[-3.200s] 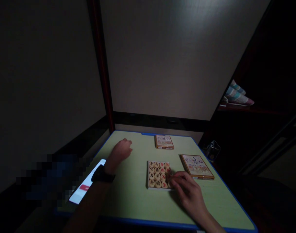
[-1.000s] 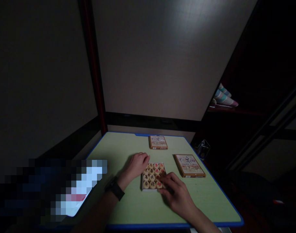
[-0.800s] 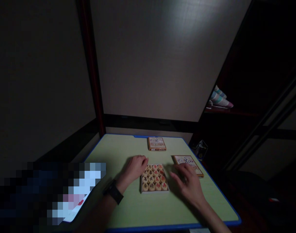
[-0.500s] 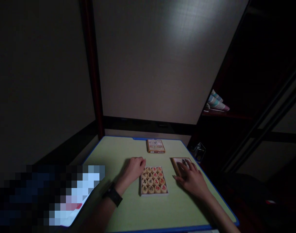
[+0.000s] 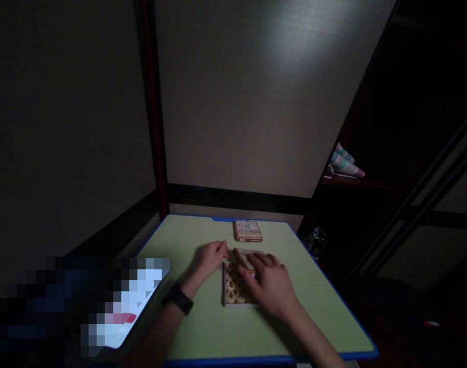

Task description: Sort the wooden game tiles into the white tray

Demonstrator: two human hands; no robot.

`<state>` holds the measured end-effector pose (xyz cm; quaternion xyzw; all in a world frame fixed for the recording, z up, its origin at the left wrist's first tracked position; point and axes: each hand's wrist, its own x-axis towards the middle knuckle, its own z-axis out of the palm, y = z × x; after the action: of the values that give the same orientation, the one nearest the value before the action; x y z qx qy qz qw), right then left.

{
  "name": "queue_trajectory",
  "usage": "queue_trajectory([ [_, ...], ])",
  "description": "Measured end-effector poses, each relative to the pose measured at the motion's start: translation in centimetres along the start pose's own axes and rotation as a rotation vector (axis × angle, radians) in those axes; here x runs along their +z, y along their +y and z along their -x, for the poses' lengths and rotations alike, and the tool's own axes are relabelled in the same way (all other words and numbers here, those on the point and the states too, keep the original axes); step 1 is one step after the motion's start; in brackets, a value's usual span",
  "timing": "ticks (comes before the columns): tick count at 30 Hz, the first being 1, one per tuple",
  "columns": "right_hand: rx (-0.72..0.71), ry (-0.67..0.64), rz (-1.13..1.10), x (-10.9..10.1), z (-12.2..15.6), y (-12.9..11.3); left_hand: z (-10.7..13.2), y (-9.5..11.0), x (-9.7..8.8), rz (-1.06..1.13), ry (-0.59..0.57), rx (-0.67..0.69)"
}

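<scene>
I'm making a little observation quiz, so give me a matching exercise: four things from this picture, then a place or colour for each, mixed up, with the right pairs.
1. Wristband
2. Lid
3. Far box
4. Table

A. Under the right hand
B. Green, edged in blue
C. Beyond both hands
D. Black, at the wrist of the left hand

Pairs: 1-D, 2-A, 3-C, 4-B

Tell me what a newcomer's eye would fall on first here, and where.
Probably the glowing white screen, partly pixelated, at lower left, the brightest thing in this dim room. Next, centrally on the pale green, blue-rimmed table, the right hand holds a flat, orange-edged printed cover partly over a shallow white-walled tray of round cream pieces with dark characters. A similar orange-edged printed box lies near the table's far edge.
</scene>
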<state>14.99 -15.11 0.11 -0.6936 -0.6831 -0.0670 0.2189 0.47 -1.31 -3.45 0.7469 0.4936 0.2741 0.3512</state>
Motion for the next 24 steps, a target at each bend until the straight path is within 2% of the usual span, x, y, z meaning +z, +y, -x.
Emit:
queue_trajectory([
  [4,0.04,-0.054,0.098,1.0,-0.5,-3.3,-0.4,-0.5,-0.2,-0.077,-0.039,-0.02],
  [9,0.032,-0.075,0.122,1.8,0.0,-4.4,-0.3,-0.6,-0.4,-0.162,-0.015,0.045],
  [15,0.028,-0.062,0.137,2.6,2.2,-4.6,0.1,-0.3,-0.2,-0.143,-0.105,0.161],
  [19,0.015,-0.038,0.122,4.2,4.0,-3.9,0.2,-0.5,-0.2,-0.142,-0.161,0.19],
  [24,-0.013,-0.005,0.097,6.6,5.7,-2.5,0.0,-0.8,-0.1,-0.157,-0.173,0.217],
])
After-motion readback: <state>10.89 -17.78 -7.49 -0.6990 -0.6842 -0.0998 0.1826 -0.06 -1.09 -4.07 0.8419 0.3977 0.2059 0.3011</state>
